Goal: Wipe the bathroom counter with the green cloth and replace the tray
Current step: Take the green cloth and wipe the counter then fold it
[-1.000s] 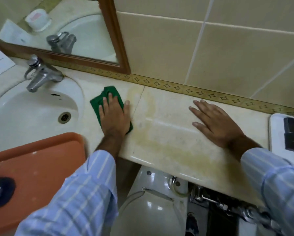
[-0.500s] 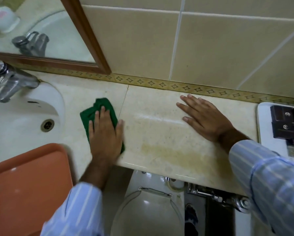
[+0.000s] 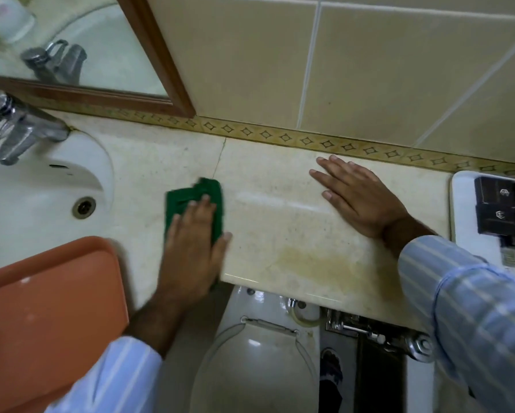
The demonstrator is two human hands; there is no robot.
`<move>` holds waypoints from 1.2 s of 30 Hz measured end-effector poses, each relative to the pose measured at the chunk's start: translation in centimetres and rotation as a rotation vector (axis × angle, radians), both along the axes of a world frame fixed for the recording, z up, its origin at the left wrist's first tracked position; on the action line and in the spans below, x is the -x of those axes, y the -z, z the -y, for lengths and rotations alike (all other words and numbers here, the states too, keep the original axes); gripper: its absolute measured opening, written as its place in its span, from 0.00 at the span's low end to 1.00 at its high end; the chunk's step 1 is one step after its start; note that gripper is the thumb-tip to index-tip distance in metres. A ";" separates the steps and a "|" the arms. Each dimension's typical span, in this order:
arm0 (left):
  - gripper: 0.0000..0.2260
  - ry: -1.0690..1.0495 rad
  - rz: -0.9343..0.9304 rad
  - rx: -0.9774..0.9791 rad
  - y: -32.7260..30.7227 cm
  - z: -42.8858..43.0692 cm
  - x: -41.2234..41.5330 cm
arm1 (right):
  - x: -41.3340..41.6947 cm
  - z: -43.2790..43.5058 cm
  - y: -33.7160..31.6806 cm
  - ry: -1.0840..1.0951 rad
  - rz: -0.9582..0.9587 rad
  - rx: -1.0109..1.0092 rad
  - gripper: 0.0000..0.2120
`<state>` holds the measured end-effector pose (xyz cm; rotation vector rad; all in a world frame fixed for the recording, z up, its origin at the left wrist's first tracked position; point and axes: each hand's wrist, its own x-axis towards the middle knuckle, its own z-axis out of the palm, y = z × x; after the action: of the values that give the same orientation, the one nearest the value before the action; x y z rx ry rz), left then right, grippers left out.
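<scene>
My left hand (image 3: 192,248) presses flat on the green cloth (image 3: 187,199), which lies on the beige marble counter (image 3: 280,222) near its front edge, just right of the sink. Only the cloth's far part shows past my fingers. My right hand (image 3: 359,196) rests flat on the counter further right, fingers spread, holding nothing. The orange tray (image 3: 50,308) sits at the lower left, overlapping the sink's front edge. A yellowish stain (image 3: 319,260) marks the counter near the front edge between my hands.
A white sink (image 3: 41,198) with a chrome tap (image 3: 17,132) is at the left, below a wood-framed mirror (image 3: 155,55). A white tray (image 3: 471,234) with dark items sits at the far right. Below the counter are a toilet (image 3: 256,362) and chrome pipework (image 3: 375,332).
My left hand has dragged the green cloth back from the wall toward the counter's front edge. My right hand stays planted. The view has shifted to the right.
</scene>
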<state>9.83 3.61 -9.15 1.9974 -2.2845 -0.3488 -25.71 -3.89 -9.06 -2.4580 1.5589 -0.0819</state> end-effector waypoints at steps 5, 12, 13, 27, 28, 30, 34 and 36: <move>0.32 -0.226 0.008 0.053 -0.8 8.2 3.8 | 0.0 0.1 -0.1 -0.005 0.018 -0.011 0.25; 0.32 0.414 -0.038 0.016 0.0 0.7 13.0 | 0.2 0.2 0.6 0.128 0.169 0.034 0.26; 0.30 0.409 -0.121 0.005 -0.3 0.8 12.2 | 0.1 0.1 0.5 0.129 0.177 0.030 0.26; 0.28 -0.120 0.044 0.052 0.6 4.6 3.8 | -17.5 -8.2 -1.4 0.480 0.162 0.017 0.35; 0.28 -0.115 0.044 0.052 0.7 4.6 3.9 | -17.7 -8.5 -0.8 0.483 0.121 -0.013 0.37; 0.29 -0.107 0.036 0.061 0.6 4.6 4.0 | -16.4 -8.0 -0.1 0.470 0.114 -0.025 0.38; 0.29 -0.099 0.051 0.076 0.6 4.8 3.9 | -11.1 -5.9 -0.2 0.650 0.049 -0.020 0.38; 0.29 -0.101 0.049 0.071 0.6 4.6 4.0 | -8.6 -6.7 -0.2 0.763 0.022 -0.021 0.37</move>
<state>5.88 -1.01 -9.71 2.0987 -2.1798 -0.2108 -17.16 2.85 -8.89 -1.7013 2.3647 -0.2121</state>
